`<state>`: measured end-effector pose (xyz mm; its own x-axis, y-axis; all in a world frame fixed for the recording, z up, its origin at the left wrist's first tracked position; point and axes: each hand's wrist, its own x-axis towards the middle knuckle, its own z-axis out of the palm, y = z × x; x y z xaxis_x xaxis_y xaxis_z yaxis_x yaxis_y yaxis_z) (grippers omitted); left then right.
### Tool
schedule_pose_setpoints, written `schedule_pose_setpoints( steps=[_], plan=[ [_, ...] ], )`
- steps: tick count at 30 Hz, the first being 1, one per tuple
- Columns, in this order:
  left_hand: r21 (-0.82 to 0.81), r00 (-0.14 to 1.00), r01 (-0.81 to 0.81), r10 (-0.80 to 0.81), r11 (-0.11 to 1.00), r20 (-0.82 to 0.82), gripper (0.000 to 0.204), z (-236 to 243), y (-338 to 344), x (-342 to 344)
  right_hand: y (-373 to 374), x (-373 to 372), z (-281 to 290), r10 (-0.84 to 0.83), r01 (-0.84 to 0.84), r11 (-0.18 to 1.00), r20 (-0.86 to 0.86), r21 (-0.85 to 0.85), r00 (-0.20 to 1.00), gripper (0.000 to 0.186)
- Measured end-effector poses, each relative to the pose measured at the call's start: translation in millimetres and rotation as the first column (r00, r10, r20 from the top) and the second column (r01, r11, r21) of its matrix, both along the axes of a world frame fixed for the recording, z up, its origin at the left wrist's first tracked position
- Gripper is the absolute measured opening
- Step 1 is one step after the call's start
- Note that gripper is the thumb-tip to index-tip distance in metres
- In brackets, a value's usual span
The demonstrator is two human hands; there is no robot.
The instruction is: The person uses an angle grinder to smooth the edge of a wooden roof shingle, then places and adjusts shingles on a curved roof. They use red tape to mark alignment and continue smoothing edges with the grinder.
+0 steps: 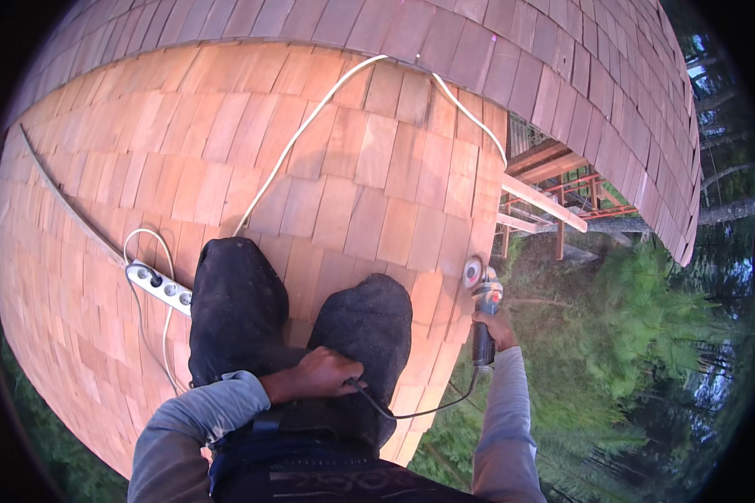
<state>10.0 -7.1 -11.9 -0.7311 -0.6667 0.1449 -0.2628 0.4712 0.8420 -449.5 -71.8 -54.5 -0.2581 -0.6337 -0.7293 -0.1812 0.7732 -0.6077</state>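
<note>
My right hand [500, 329] is wrapped round the body of an angle grinder [484, 342], out past the right edge of the shingled roof. The grinder's round disc [473, 272] is at the edge of the wooden shingles [445, 251]; whether it touches them I cannot tell. A black power cord [424, 415] runs from the grinder's lower end in a slack curve to my left hand [327, 373]. That hand is closed on the cord, in front of my dark-trousered knees [365, 314].
A white power strip [161, 287] with a plug in it lies left of my knees. A white cable [298, 134] loops up under the darker upper shingles [478, 50]. Wooden beams [545, 201] jut out at the right; beyond the roof edge is a drop to green trees [621, 327].
</note>
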Motion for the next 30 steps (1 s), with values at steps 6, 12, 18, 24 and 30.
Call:
schedule_pose_setpoints(
  steps=[6, 12, 18, 24, 30],
  plan=[
    [0.0, 1.0, -0.007, 0.007, 1.0, -0.006, 0.036, 0, -1, -1, -18, -5, 4, 0.044, -0.044, 0.998, -0.003, -0.051, 0.999, 0.029],
    [0.013, 1.0, 0.002, -0.002, 1.0, 0.005, 0.036, 3, -2, 0, -27, -7, -1, 0.04, -0.041, 0.998, -0.023, -0.045, 0.999, 0.029],
    [0.039, 0.998, 0.042, -0.044, 0.998, 0.052, 0.031, 5, -3, 2, -28, -8, -10, 0.003, -0.002, 1.0, 0.001, -0.029, 1.0, 0.032],
    [0.039, 0.997, 0.047, -0.049, 0.998, 0.052, 0.03, 7, -5, 3, -24, -13, -19, 0.006, -0.006, 1.0, 0.014, -0.013, 1.0, 0.032],
    [0.037, 0.998, 0.036, -0.038, 0.999, 0.048, 0.03, 8, -5, 3, -20, -14, -24, 0.007, -0.007, 1.0, -0.007, 0.02, 1.0, 0.028]
  ],
)
